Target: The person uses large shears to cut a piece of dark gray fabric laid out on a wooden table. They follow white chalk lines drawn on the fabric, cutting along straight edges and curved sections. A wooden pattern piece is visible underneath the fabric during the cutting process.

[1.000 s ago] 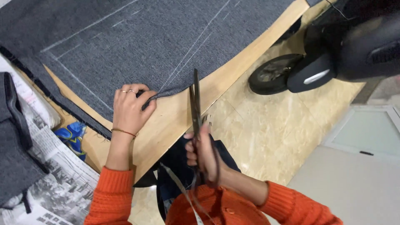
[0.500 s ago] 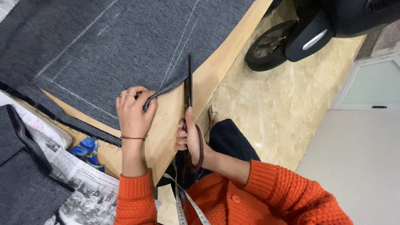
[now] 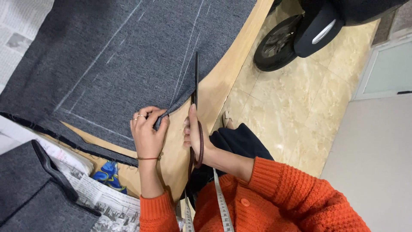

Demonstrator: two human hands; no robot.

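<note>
At the bottom of the frame is a person in a knitted orange sweater (image 3: 274, 202) with a white measuring tape (image 3: 221, 202) hanging at the chest. Just above, near the middle, the right hand (image 3: 194, 135) is closed around the dark red handle of a long pair of black scissors (image 3: 196, 92), and the blades point up the frame. To the left of it, the left hand (image 3: 148, 133) has its fingers (image 3: 159, 122) pinched shut on the cut edge of a big piece of dark grey woolly cloth (image 3: 128, 56). The cloth lies flat on a light wooden desk (image 3: 223, 81) and fills the upper left of the frame. Thin white chalk lines (image 3: 189, 51) run across it, and the scissors sit right by one of them. The blades could slide off the chalk line if the cloth slips or bunches, and then the cut would be crooked. The left fingers are close to the blades, so they could get nicked. Newspaper (image 3: 103, 197) lies at the lower left. Far off at the upper right stands a black scooter wheel (image 3: 279, 43) on a shiny tan floor (image 3: 309, 111).
</note>
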